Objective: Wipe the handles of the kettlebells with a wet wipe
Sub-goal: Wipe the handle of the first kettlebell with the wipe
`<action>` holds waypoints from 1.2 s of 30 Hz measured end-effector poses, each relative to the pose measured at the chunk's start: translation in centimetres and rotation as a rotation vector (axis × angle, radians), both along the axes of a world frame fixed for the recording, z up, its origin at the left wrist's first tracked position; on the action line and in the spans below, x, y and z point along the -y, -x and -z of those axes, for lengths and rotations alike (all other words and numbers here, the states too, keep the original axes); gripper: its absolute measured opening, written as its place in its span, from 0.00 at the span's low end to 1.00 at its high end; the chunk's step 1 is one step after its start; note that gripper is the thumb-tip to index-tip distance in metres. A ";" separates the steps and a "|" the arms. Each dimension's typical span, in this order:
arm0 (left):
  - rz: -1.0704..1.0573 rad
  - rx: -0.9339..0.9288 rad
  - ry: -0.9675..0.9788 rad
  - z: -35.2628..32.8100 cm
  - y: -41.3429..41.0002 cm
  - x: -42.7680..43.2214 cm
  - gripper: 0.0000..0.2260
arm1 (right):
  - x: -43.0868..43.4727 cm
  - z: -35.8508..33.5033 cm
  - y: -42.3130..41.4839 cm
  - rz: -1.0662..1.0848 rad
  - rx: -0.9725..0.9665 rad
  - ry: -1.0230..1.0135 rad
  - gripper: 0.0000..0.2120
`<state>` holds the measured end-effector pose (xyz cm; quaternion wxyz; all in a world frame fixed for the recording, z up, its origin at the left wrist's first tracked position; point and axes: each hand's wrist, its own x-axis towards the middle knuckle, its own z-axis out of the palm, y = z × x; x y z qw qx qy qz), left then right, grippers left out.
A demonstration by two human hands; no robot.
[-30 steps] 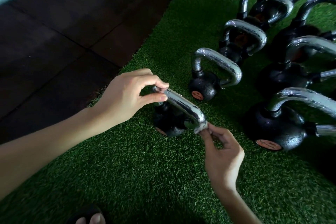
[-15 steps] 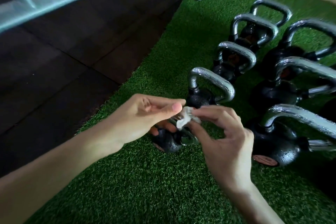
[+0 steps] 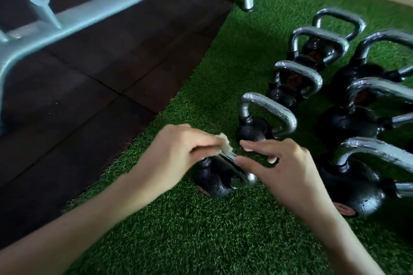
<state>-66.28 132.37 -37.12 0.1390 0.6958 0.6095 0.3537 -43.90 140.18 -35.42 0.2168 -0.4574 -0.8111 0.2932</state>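
My left hand point(image 3: 178, 156) pinches the wet wipe point(image 3: 225, 144) against the handle point(image 3: 242, 176) of the nearest kettlebell point(image 3: 212, 186) on the turf point(image 3: 201, 241). The handle slants from under that hand down-right toward my right hand point(image 3: 290, 169), which hovers just beside it, fingers loose, holding nothing.

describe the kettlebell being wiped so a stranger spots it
Black kettlebells with chrome handles stand in two rows on green artificial turf. It is the nearest kettlebell in the left row, beside dark floor tiles. Only its handle has the left hand pressing a white wet wipe on it.
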 end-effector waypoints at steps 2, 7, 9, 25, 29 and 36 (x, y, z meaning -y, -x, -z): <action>0.082 -0.169 -0.033 0.4 -0.7 -0.4 0.12 | -0.2 0.3 0.0 -0.032 0.092 0.035 0.16; -0.014 0.007 0.061 -0.4 2.8 -1.2 0.15 | 0.2 0.9 0.1 -0.024 0.034 0.102 0.12; -0.061 0.066 0.067 0.0 3.7 -0.9 0.17 | 0.3 1.1 -0.1 -0.009 0.029 0.104 0.12; -0.540 0.861 0.160 9.2 -0.6 2.9 0.12 | 0.5 0.5 0.2 0.009 0.025 0.215 0.12; -0.616 0.928 0.143 9.8 -2.1 2.1 0.13 | 0.7 0.4 0.3 0.020 0.003 0.264 0.12; -0.487 0.640 0.228 9.1 -0.7 -2.4 0.18 | 2.7 2.3 1.0 0.139 -0.125 0.347 0.18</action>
